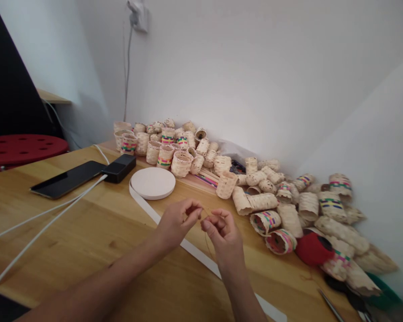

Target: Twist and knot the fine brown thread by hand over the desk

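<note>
My left hand [178,222] is closed in a pinch above the table, thumb against forefinger. Close beside it, my right hand [223,232] is pinched as well, its fingertips nearly meeting the left ones. A thin brownish thread [207,241] runs between the fingertips and hangs down in a loose curve by the right palm. Under both hands a flat white strip [201,257] stretches diagonally over the wood. It comes off a round white roll [153,182] lying behind the left hand. Whether a needle is in the fingers is too small to make out.
Many small woven baskets [182,163], some with coloured bands, are heaped along the wall. A phone [69,178], a black box [119,168] and white cables [53,228] lie on the left of the wooden table [127,268]. At right are a red object [312,248] and a metal tool [331,305].
</note>
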`<action>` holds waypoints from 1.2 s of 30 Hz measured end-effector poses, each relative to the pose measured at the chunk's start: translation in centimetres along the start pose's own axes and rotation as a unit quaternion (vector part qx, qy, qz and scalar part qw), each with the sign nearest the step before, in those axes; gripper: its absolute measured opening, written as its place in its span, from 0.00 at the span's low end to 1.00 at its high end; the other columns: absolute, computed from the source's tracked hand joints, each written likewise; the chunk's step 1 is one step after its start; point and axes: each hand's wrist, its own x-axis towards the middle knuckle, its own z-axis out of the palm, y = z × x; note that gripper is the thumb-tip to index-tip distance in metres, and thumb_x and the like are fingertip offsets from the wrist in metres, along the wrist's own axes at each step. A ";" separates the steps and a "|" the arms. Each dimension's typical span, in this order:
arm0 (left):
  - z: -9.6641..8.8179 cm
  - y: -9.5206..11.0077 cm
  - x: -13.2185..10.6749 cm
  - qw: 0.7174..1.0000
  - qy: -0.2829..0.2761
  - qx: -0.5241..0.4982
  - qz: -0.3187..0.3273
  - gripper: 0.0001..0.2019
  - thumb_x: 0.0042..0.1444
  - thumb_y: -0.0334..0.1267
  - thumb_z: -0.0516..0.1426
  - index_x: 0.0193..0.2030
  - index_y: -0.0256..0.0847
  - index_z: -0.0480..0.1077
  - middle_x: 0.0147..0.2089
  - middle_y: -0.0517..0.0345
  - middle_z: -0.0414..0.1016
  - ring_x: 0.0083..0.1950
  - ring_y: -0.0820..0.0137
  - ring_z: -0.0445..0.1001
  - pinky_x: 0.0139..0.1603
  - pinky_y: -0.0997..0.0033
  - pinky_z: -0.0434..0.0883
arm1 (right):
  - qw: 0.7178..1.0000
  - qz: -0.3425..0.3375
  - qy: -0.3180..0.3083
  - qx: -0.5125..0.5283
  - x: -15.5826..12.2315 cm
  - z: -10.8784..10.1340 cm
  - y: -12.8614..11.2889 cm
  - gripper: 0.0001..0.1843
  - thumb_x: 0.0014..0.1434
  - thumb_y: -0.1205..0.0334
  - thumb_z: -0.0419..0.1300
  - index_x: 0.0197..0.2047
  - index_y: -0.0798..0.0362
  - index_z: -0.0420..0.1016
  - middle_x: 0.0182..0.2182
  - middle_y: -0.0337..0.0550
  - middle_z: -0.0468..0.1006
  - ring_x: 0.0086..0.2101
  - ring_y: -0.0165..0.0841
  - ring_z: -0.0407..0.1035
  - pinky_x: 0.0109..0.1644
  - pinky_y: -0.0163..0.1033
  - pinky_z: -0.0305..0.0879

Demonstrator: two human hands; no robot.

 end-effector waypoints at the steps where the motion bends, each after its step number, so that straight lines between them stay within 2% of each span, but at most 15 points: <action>1: 0.0 -0.1 0.0 1.000 0.003 -0.010 -0.006 0.07 0.56 0.37 0.54 0.32 0.39 0.70 0.28 0.60 0.74 0.30 0.71 0.70 0.33 0.75 0.62 | 1.000 0.004 0.003 0.005 0.0 0.0 0.0 0.16 0.52 0.57 0.65 0.41 0.51 0.67 0.28 0.37 0.76 0.30 0.30 0.71 0.34 0.35 0.66; 3: -0.1 -0.4 0.1 0.999 0.009 -0.045 -0.017 0.08 0.57 0.39 0.54 0.32 0.39 0.70 0.28 0.59 0.73 0.31 0.71 0.69 0.33 0.75 0.63 | 1.000 0.013 0.001 0.015 0.0 0.0 -0.1 0.16 0.51 0.57 0.65 0.41 0.51 0.66 0.28 0.36 0.75 0.30 0.30 0.70 0.34 0.34 0.65; 5: 0.0 -0.8 0.3 0.993 0.008 -0.109 -0.035 0.10 0.58 0.42 0.53 0.38 0.38 0.70 0.31 0.58 0.73 0.31 0.71 0.69 0.34 0.74 0.65 | 1.000 0.018 -0.002 0.020 0.1 0.0 -0.1 0.17 0.51 0.57 0.65 0.41 0.51 0.65 0.27 0.35 0.75 0.29 0.29 0.70 0.34 0.34 0.64; 8: 0.3 -1.2 0.5 0.976 -0.024 -0.205 -0.070 0.20 0.56 0.48 0.54 0.49 0.36 0.67 0.37 0.55 0.72 0.32 0.71 0.68 0.33 0.72 0.67 | 1.000 0.019 -0.001 0.019 0.1 0.1 0.0 0.17 0.51 0.56 0.65 0.41 0.51 0.65 0.26 0.35 0.75 0.29 0.30 0.70 0.34 0.34 0.65; 10: 0.5 -1.2 0.5 0.966 -0.054 -0.237 -0.093 0.25 0.52 0.51 0.57 0.52 0.35 0.66 0.38 0.54 0.71 0.32 0.72 0.67 0.31 0.73 0.67 | 1.000 0.017 0.001 0.018 0.1 0.2 0.2 0.17 0.51 0.56 0.65 0.41 0.51 0.64 0.26 0.35 0.74 0.28 0.30 0.70 0.33 0.34 0.65; 12: 0.7 -1.1 0.4 0.958 -0.076 -0.252 -0.112 0.26 0.48 0.51 0.60 0.50 0.35 0.69 0.37 0.54 0.71 0.31 0.72 0.66 0.30 0.73 0.66 | 1.000 0.013 -0.005 0.020 0.1 0.3 0.3 0.17 0.51 0.55 0.65 0.40 0.50 0.63 0.25 0.35 0.74 0.28 0.30 0.70 0.31 0.34 0.65; 14: 0.8 -1.0 0.3 0.959 -0.088 -0.243 -0.118 0.19 0.47 0.49 0.61 0.39 0.34 0.72 0.32 0.56 0.71 0.29 0.73 0.65 0.30 0.74 0.64 | 0.999 0.011 -0.022 0.023 0.2 0.2 0.5 0.16 0.52 0.55 0.65 0.38 0.50 0.62 0.25 0.34 0.73 0.28 0.30 0.70 0.32 0.35 0.65; 17: 0.6 -0.8 0.3 0.963 -0.081 -0.229 -0.120 0.15 0.47 0.47 0.61 0.25 0.34 0.70 0.25 0.58 0.69 0.27 0.75 0.63 0.30 0.75 0.62 | 0.998 0.015 -0.064 0.022 0.3 -0.1 0.6 0.14 0.53 0.57 0.65 0.35 0.50 0.63 0.25 0.33 0.73 0.27 0.28 0.68 0.33 0.34 0.64; 22: 0.3 -1.0 0.6 0.960 -0.009 -0.241 -0.144 0.14 0.47 0.47 0.59 0.25 0.36 0.67 0.22 0.61 0.66 0.26 0.75 0.62 0.30 0.74 0.61 | 0.993 0.024 -0.113 0.007 0.6 -0.6 0.8 0.11 0.54 0.56 0.64 0.34 0.52 0.67 0.26 0.34 0.72 0.27 0.27 0.66 0.32 0.33 0.63; 27: 0.6 -1.7 0.7 0.955 0.021 -0.249 -0.158 0.15 0.48 0.48 0.57 0.27 0.36 0.66 0.23 0.61 0.66 0.25 0.74 0.63 0.29 0.74 0.62 | 0.993 0.045 -0.109 0.023 0.9 -0.5 0.6 0.15 0.49 0.55 0.67 0.33 0.51 0.66 0.25 0.33 0.71 0.25 0.27 0.66 0.31 0.34 0.64; 31: 0.5 -2.4 1.0 0.956 0.039 -0.241 -0.160 0.16 0.47 0.50 0.57 0.28 0.36 0.65 0.24 0.61 0.66 0.25 0.75 0.63 0.28 0.75 0.62 | 0.984 0.074 -0.161 0.000 1.6 -1.5 -1.2 0.13 0.49 0.55 0.67 0.32 0.52 0.69 0.23 0.34 0.71 0.24 0.26 0.64 0.27 0.32 0.64; 34: 0.2 -2.9 1.3 0.958 0.055 -0.228 -0.164 0.17 0.46 0.51 0.56 0.28 0.36 0.64 0.26 0.61 0.65 0.25 0.76 0.62 0.27 0.75 0.62 | 0.973 0.087 -0.205 -0.053 2.4 -3.2 -4.1 0.11 0.50 0.56 0.67 0.34 0.53 0.74 0.25 0.35 0.71 0.25 0.26 0.63 0.23 0.29 0.61; 36: 0.2 -3.3 1.3 0.962 0.056 -0.211 -0.165 0.17 0.46 0.51 0.55 0.27 0.37 0.63 0.26 0.62 0.64 0.24 0.76 0.62 0.26 0.75 0.62 | 0.969 0.085 -0.211 -0.094 2.7 -4.6 -6.7 0.11 0.49 0.58 0.67 0.36 0.53 0.77 0.26 0.36 0.72 0.25 0.25 0.63 0.23 0.28 0.60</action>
